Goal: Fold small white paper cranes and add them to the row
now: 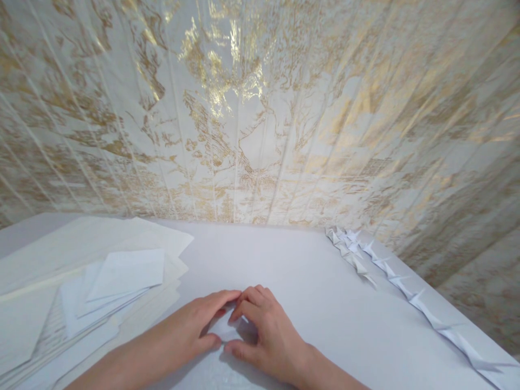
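A small piece of white paper lies between my two hands at the front middle of the white table. My left hand grips its left side, thumb near me and fingers at the far edge. Curled over the right side is my right hand, its thumb close to the left thumb and its fingertips on the paper. Fingers cover much of the sheet, so I cannot make out its folds.
On the left lie loose white sheets over larger cream paper. Pointed folded paper pieces stand in rows along the table's right edge, with a shorter row beside them. Behind hangs a white covering with gold pattern.
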A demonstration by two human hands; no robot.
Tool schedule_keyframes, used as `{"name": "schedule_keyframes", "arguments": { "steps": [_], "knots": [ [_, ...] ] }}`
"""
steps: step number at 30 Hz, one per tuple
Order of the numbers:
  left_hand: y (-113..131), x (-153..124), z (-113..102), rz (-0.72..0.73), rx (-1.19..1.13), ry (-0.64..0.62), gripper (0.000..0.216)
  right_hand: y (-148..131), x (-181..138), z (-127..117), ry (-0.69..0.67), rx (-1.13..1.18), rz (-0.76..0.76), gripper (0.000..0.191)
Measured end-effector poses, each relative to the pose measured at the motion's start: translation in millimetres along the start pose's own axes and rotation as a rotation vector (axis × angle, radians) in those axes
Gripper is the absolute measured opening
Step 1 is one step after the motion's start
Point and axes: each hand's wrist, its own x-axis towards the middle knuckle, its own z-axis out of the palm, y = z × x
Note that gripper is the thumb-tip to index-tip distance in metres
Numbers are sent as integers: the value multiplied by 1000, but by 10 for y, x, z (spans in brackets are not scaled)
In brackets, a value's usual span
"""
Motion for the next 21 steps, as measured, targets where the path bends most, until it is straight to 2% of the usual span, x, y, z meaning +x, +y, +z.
{"name": "schedule_keyframes", "arguments": {
  "steps": [2, 15, 21],
  "knots": [
    [-17, 4, 17, 7, 24, 11, 77, -21, -2, 13, -9, -27, 25, 33],
    [112, -7, -99, -16, -112, -68, 72, -95, 1, -11, -26, -9, 87, 25],
    [134, -2, -96, -20, -73, -52, 67, -104, 16, -25, -30, -13, 85, 26]
  ]
}}
